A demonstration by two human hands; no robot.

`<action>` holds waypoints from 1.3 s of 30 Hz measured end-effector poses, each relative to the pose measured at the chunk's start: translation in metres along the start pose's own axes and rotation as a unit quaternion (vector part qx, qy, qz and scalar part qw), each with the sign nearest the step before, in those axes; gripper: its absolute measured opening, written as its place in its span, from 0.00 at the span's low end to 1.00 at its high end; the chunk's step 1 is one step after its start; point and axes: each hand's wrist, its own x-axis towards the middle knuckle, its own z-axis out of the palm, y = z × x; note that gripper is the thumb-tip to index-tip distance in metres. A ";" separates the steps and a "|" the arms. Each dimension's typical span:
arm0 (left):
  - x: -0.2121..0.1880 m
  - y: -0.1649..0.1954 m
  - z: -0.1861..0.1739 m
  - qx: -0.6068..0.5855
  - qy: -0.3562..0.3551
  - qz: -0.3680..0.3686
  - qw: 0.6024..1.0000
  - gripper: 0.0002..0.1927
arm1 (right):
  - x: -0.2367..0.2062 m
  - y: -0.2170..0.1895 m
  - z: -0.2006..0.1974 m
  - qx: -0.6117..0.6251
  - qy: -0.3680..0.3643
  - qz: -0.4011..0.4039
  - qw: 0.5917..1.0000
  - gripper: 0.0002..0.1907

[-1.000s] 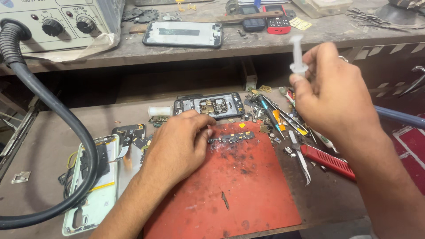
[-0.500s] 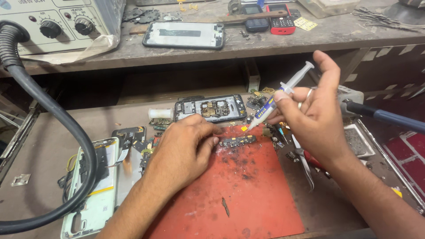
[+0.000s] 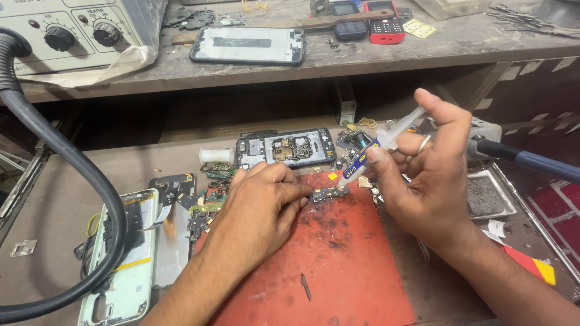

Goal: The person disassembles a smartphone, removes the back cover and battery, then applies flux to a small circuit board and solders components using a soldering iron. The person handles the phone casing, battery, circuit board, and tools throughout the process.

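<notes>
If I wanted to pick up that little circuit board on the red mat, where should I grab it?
Probably by the long edges of the small circuit board, pinching from above at its free right end: it lies flat on the red mat, and the left hand already pins its left end.

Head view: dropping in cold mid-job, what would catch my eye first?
The right hand stands out first, holding a small clear plastic syringe tip-down over a small dark circuit board, which the left hand pins on the stained red rubber mat. Next, the thick black ribbed hose curves down the left side, past an opened pale green phone body.
</notes>
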 end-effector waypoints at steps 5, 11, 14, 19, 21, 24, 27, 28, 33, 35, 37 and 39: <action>-0.001 0.001 -0.001 0.014 -0.006 0.006 1.000 0.09 | -0.002 0.000 0.000 -0.033 -0.007 -0.029 0.999 0.33; 0.002 0.006 -0.005 -0.010 0.047 0.010 0.999 0.11 | -0.005 0.001 -0.003 -0.025 0.018 -0.024 0.999 0.34; 0.003 0.012 -0.006 -0.057 0.050 0.009 0.997 0.13 | -0.006 0.001 -0.004 0.023 0.027 -0.016 0.999 0.32; 0.003 0.017 -0.002 -0.044 0.048 0.016 0.998 0.08 | -0.007 -0.002 -0.003 0.029 0.036 -0.006 0.999 0.33; 0.004 0.015 -0.003 -0.013 0.066 0.024 0.997 0.06 | -0.006 -0.004 -0.004 0.012 0.043 -0.013 0.999 0.31; 0.003 0.010 -0.010 0.000 0.086 0.005 0.996 0.07 | -0.002 -0.009 -0.007 -0.015 0.066 -0.007 0.998 0.29; 0.000 0.007 -0.020 -0.052 0.013 -0.035 0.998 0.11 | 0.003 -0.014 -0.008 -0.017 0.089 0.031 0.995 0.30; -0.001 0.007 -0.023 -0.081 -0.046 -0.022 0.995 0.15 | 0.004 -0.014 -0.007 -0.016 0.089 0.029 0.995 0.30; 0.001 0.014 -0.021 -0.004 -0.139 0.074 0.987 0.19 | 0.005 -0.015 -0.005 -0.044 0.078 0.048 0.995 0.31; 0.005 0.013 -0.019 0.018 -0.017 0.101 0.995 0.08 | 0.006 -0.011 -0.005 -0.036 0.060 0.032 0.997 0.30; 0.002 0.014 -0.018 0.012 0.025 0.092 0.995 0.07 | 0.002 -0.008 -0.003 -0.029 0.038 0.001 0.999 0.33; 0.001 0.012 -0.017 0.025 0.034 0.078 0.996 0.14 | -0.001 -0.005 -0.003 -0.022 0.022 -0.014 0.999 0.34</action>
